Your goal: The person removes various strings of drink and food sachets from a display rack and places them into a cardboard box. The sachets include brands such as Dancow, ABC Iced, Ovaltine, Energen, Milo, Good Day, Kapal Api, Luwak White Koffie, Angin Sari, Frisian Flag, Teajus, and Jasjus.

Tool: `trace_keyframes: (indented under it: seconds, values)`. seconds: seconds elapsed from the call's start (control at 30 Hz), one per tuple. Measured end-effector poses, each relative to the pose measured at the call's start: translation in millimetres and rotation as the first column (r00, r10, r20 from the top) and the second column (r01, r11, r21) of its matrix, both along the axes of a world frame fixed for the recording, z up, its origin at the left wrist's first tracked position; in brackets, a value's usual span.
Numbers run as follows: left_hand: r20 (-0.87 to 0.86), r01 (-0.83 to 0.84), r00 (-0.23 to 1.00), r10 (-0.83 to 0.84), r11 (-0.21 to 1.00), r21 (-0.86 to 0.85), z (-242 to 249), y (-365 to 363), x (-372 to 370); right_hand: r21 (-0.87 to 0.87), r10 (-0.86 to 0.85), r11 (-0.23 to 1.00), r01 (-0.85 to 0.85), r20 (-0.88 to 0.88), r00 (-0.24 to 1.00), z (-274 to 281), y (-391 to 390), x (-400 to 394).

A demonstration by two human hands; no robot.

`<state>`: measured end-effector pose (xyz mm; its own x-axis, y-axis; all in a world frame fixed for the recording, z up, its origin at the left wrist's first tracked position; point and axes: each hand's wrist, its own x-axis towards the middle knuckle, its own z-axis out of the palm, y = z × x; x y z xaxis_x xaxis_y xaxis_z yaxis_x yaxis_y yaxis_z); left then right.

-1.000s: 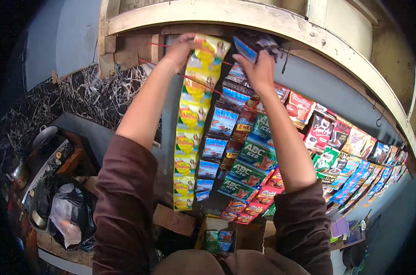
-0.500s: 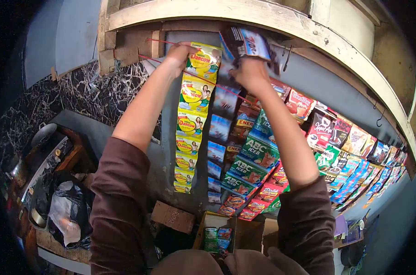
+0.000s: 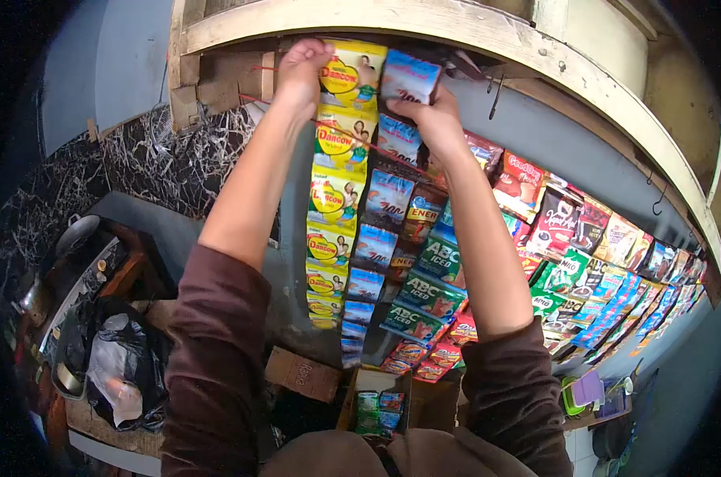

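My left hand is raised beneath the wooden beam, its fingers pinching the upper left edge of a yellow strip of Dancow milk sachets. Just to the right, my right hand grips the top of a blue and dark strip of sachets, thumb across the front. Both strips hang straight down side by side. A red string crosses in front of the yellow strip. What lies behind the top sachets is hidden.
Many other sachet strips, among them green ABC Iced, hang along the wall to the right. Metal hooks dangle under the wooden beam. Below stand an open cardboard box and a black plastic bag.
My right hand has brought the top of the blue strip left and down, beside the yellow one. My left hand has lifted the yellow strip's top slightly.
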<state>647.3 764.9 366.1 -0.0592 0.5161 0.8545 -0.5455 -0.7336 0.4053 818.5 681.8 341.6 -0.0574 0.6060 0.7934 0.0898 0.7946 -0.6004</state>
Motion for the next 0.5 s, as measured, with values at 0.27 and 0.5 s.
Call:
trace_keyframes:
  seconds: [0.27,0.5]
  values:
    - [-0.207,-0.084,0.973,0.098,0.994,0.075,-43.2,-24.5,-12.8,-0.001,0.145,0.989,-0.146,0.127,0.981,-12.8,0.8,-6.0]
    - [-0.229,-0.43,0.848,0.477,0.874,0.227,-58.1,-22.8,-6.1,-0.172,0.015,0.984,0.054,0.38,0.925,5.5,29.5,-10.1]
